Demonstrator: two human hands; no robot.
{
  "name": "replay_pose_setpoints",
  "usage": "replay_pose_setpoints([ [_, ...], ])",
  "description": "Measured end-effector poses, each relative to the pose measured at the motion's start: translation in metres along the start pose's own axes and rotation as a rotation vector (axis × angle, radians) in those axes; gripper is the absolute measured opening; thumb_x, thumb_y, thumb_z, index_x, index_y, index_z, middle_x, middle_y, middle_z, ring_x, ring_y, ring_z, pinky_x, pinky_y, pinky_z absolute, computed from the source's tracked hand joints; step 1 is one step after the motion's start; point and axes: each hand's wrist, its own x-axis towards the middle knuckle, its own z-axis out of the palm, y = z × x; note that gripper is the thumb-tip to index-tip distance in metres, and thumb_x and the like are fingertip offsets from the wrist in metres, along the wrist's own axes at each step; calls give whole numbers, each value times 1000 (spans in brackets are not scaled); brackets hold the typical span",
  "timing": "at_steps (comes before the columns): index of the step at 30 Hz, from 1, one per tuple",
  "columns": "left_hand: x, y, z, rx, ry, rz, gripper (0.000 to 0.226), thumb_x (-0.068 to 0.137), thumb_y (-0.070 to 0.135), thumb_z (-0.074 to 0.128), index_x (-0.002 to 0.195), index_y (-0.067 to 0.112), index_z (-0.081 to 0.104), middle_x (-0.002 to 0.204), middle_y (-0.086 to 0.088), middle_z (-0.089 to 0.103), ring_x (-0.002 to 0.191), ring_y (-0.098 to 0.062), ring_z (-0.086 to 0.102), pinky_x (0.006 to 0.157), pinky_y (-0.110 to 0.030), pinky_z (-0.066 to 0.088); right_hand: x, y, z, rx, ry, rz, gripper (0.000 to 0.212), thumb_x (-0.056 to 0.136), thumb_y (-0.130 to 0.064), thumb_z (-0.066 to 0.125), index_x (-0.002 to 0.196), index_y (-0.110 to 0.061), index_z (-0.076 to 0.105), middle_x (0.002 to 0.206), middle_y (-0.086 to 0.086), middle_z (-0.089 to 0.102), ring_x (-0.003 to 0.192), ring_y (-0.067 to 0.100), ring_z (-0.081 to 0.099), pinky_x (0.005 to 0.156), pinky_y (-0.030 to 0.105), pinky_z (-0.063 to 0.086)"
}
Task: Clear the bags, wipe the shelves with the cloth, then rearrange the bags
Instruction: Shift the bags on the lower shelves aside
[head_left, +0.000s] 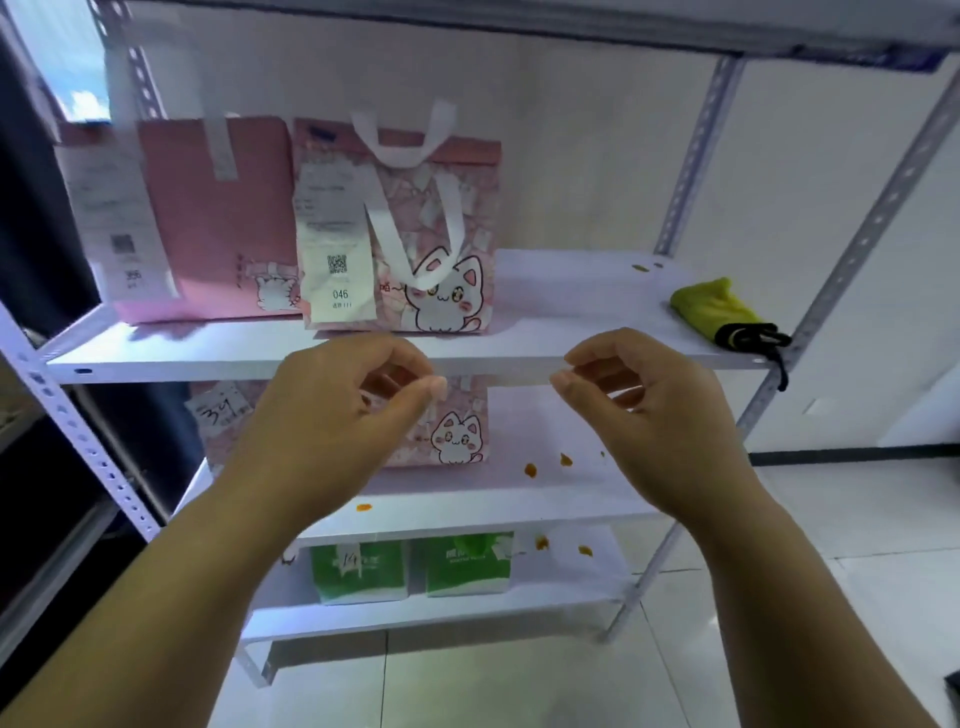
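Evidently the clearing step is only about to begin, since every bag stands on the rack and none has been lifted off. The left hand (337, 415) and right hand (639, 410) hover side by side just in front of the top shelf (571, 291), each with fingers loosely curled toward the thumb and holding nothing. On that shelf a plain pink bag (218, 218) stands at the left, touching a cat-print bag (441, 234) with white ribbon handles and a paper slip (337, 249) hanging down its front. A second cat-print bag (462, 431) sits on the middle shelf (545, 493), partly hidden behind the left hand, and two green packs (358, 571) stand together on the bottom shelf (571, 587). The yellow-green cloth (711, 306) lies bunched at the right end of the top shelf, well apart from the bags. The next move probably calls for reaching up to the nearest cat-print bag, taking it by the handles or sides, and carrying it off the rack so the board can be wiped. The boards are pale and smooth, and orange spots (530, 470) are scattered over the middle one, with a few more on the boards above and below. The rack has perforated metal posts (857, 234) and stands against a plain light wall (571, 130) on a glossy tiled floor (519, 675).
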Motion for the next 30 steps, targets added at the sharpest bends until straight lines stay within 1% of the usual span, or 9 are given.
replay_pose_setpoints([
  [3, -4, 11, -3, 20, -4, 17, 8, 78, 45, 57, 78, 37, 61, 72, 22, 62, 79, 14, 56, 59, -12, 40, -9, -5, -19, -30, 24, 4, 16, 80, -44, 60, 92, -33, 60, 78, -22, 63, 80, -9, 59, 64, 12, 45],
  [8, -2, 24, 7, 38, -21, 51, 12, 79, 46, 57, 78, 35, 63, 70, 22, 62, 76, 11, 58, 58, -14, 42, -19, 3, -49, -84, 75, 37, 10, 81, -40, 64, 89, -34, 61, 73, -22, 63, 77, -9, 59, 61, 12, 44],
  [11, 7, 34, 21, 27, -43, 44, 13, 79, 46, 58, 76, 34, 63, 71, 20, 63, 76, 10, 57, 58, -16, 43, -18, 18, -67, -102, 66, 75, 11, 82, -42, 65, 88, -35, 61, 73, -21, 63, 76, -6, 60, 56, 18, 50],
  [13, 17, 42, 33, 19, -59, 48, 10, 80, 43, 60, 76, 34, 63, 70, 19, 63, 76, 10, 57, 59, -17, 45, -13, 32, -79, -133, 68, 96, 11, 82, -43, 65, 89, -35, 61, 74, -20, 63, 75, -5, 60, 61, 20, 51],
  [15, 30, 49, 47, 10, -76, 45, 10, 80, 42, 59, 77, 34, 63, 70, 18, 63, 76, 10, 57, 60, -18, 46, -5, 49, -89, -153, 87, 110, 12, 81, -44, 64, 89, -35, 61, 74, -20, 63, 73, -6, 59, 65, 18, 49],
  [20, 73, 58, 97, 12, -78, 15, 7, 81, 39, 63, 77, 34, 63, 70, 18, 64, 71, 9, 58, 60, -23, 49, 28, 102, -111, -171, 105, 114, 11, 81, -41, 66, 87, -34, 61, 73, -21, 62, 72, -7, 58, 62, 13, 42],
  [25, 121, 62, 155, 10, -84, -38, 8, 82, 35, 66, 74, 33, 64, 70, 18, 64, 71, 8, 58, 59, -20, 44, 69, 163, -128, -256, 32, 130, 13, 82, -46, 64, 88, -36, 58, 75, -22, 59, 71, -7, 56, 59, 13, 40],
  [28, 149, 65, 181, 31, -101, -54, 9, 81, 35, 66, 73, 33, 64, 71, 18, 65, 72, 8, 57, 60, -20, 46, 98, 193, -138, -293, -30, 170, 21, 83, -47, 61, 98, -31, 60, 84, -18, 60, 78, 3, 58, 67, 24, 50],
  [30, 168, 66, 192, 39, -96, -60, 9, 82, 36, 65, 73, 34, 63, 72, 19, 64, 72, 9, 57, 59, -19, 44, 120, 211, -142, -322, -56, 185, 25, 85, -46, 59, 103, -29, 59, 95, -13, 62, 87, 12, 59, 74, 31, 51],
])
